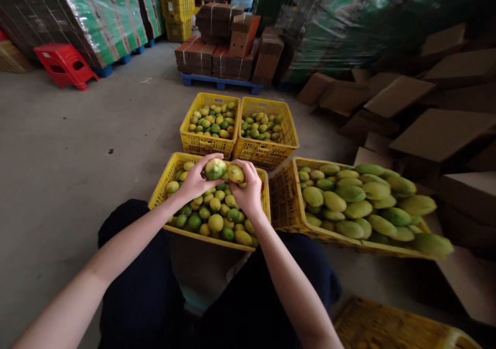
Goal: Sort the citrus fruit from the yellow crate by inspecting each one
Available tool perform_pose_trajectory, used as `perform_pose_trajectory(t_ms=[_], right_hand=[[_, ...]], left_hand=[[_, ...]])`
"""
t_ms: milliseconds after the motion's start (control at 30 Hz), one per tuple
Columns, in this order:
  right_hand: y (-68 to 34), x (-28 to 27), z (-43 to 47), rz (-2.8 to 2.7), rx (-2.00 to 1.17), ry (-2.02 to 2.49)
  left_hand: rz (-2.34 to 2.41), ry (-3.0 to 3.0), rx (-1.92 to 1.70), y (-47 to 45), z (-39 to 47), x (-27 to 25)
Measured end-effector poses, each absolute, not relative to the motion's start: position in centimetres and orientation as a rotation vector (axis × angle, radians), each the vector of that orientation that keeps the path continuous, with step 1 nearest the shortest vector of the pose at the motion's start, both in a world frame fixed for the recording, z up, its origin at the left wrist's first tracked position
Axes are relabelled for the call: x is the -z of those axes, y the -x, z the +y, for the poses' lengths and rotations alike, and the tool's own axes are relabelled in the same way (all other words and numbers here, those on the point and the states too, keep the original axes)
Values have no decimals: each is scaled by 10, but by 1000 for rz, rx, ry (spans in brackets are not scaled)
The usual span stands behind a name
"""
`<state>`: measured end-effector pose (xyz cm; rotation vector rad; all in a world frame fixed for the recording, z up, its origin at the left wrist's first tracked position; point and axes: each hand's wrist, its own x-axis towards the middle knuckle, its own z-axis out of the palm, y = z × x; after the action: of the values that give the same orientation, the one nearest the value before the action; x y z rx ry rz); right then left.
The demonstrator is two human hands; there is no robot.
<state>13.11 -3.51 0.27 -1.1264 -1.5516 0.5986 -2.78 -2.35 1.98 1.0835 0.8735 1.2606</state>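
Observation:
My left hand (199, 180) is closed around a green and yellow lemon (215, 169). In my right hand (250, 188) is a yellower lemon (235, 173), held close beside the first one. Both fruits are raised above a yellow plastic crate (158, 198) between my knees. That crate holds many loose lemons, some green and some yellow, such as a yellow lemon (216, 223) near its middle. My hands and forearms hide part of the crate's far side and the fruit there.
Beyond stand two yellow crates (209, 143) (267, 152) of similar fruit. A yellow crate (289, 204) of large green papayas (351, 194) is at right. Cardboard boxes (437, 132) crowd the right side. A red stool (65, 64) and a blue pallet (220, 82) stand farther back.

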Motion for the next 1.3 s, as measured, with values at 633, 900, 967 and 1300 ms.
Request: perform_pose_trajectory(t_ms=[633,900,967,1300], right_hand=[[-121,9,-24,-214,-1761,626],[-123,14,-26,-192,-1666,624],[-122,14,-26,-208,-1660,643],[-117,19,-26,-291,-1788,558]], left_hand=[[692,-53,-1217,28,-8,12],[664,-71,-1151,23,-13,13],[644,-103,-1175,21,-15,11],[625,-84,-1140,29,-17,3]])
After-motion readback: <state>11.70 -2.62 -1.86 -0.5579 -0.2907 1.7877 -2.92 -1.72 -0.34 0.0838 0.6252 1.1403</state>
